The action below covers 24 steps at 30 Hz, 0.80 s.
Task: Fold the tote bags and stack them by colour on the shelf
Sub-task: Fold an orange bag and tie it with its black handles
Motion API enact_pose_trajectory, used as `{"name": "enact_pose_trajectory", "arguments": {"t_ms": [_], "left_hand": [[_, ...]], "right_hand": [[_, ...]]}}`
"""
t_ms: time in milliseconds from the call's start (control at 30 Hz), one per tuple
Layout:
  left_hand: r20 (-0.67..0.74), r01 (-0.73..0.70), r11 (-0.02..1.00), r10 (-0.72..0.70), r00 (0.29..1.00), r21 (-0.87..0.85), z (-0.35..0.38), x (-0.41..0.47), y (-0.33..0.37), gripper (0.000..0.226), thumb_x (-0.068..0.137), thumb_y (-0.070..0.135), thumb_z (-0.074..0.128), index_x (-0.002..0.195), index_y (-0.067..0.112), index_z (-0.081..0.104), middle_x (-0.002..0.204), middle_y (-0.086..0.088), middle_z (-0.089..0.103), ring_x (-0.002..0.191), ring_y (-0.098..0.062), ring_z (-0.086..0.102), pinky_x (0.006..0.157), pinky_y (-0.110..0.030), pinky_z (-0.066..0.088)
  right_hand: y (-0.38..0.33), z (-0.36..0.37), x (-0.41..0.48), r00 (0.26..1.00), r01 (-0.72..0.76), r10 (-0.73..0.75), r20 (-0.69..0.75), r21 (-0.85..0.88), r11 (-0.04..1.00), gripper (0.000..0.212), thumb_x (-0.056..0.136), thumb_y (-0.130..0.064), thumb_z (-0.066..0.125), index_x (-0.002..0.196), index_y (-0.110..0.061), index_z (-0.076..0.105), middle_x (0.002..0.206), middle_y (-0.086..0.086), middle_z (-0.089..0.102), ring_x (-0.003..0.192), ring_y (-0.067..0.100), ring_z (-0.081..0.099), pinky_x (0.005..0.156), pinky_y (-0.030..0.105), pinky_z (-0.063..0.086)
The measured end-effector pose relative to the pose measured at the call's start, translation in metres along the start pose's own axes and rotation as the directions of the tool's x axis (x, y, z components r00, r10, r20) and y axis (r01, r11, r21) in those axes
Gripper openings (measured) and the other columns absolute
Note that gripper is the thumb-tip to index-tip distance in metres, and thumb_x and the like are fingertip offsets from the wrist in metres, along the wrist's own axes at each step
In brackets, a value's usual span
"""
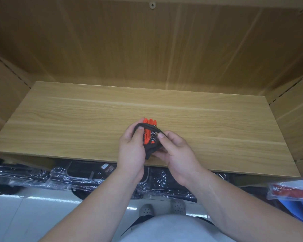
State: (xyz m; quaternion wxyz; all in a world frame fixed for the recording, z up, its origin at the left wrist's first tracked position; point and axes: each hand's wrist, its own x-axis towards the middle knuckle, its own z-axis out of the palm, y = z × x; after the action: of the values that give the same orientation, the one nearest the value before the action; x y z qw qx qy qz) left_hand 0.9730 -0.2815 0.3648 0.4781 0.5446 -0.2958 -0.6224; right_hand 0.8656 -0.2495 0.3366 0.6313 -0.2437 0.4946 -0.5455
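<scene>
A small folded orange tote bag [148, 132] with black trim and a white print is held upright over the front middle of the wooden shelf [77, 119]. My left hand [131, 149] grips its left side with the thumb on top. My right hand [171, 151] holds its lower right side and pinches the black strap [148, 126], which arches over the top of the bundle. The lower part of the bag is hidden between my palms.
The shelf has wooden side walls and a wooden back panel [147, 46]. Below its front edge lie dark items wrapped in clear plastic [68, 177]. A red item in plastic [290, 191] and blue fabric sit at the lower right. My shoes stand on a pale tiled floor.
</scene>
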Motion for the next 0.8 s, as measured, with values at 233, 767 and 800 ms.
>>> {"name": "enact_pose_trajectory", "arguments": {"t_ms": [233,767,800], "left_hand": [[-0.022,0.017,0.996,-0.020,1.000,-0.093,-0.006,-0.001,0.010,0.029,0.101,0.008,0.050,0.109,0.021,0.074,0.099,-0.010,0.077,0.082,-0.022,0.071,0.068,-0.032,0.056],[0.073,-0.070,0.991,0.079,0.994,-0.114,-0.009,-0.008,0.019,0.030,0.101,0.007,0.047,0.089,0.017,0.072,0.079,-0.006,0.071,0.065,-0.018,0.063,0.047,-0.023,0.044],[0.081,-0.065,0.992,0.074,0.994,-0.112,-0.009,-0.008,0.020,0.028,0.101,0.007,0.046,0.092,0.017,0.071,0.080,-0.006,0.071,0.064,-0.018,0.063,0.046,-0.023,0.043]], "right_hand": [[0.002,-0.008,-0.007,0.966,-0.103,0.084,0.243,0.067,0.992,0.049,0.099,-0.023,0.057,0.133,0.012,0.053,0.136,0.027,0.059,0.132,0.037,0.053,0.113,0.052,0.041],[-0.011,0.015,0.008,0.960,0.256,-0.275,-0.056,-0.228,0.939,0.036,0.093,-0.044,0.062,0.096,-0.011,0.077,0.113,0.014,0.071,0.107,0.028,0.066,0.096,0.043,0.052],[-0.012,0.014,0.010,0.953,0.273,-0.295,-0.065,-0.227,0.935,0.038,0.092,-0.042,0.063,0.091,-0.007,0.075,0.106,0.011,0.073,0.100,0.025,0.066,0.094,0.042,0.051]]}}
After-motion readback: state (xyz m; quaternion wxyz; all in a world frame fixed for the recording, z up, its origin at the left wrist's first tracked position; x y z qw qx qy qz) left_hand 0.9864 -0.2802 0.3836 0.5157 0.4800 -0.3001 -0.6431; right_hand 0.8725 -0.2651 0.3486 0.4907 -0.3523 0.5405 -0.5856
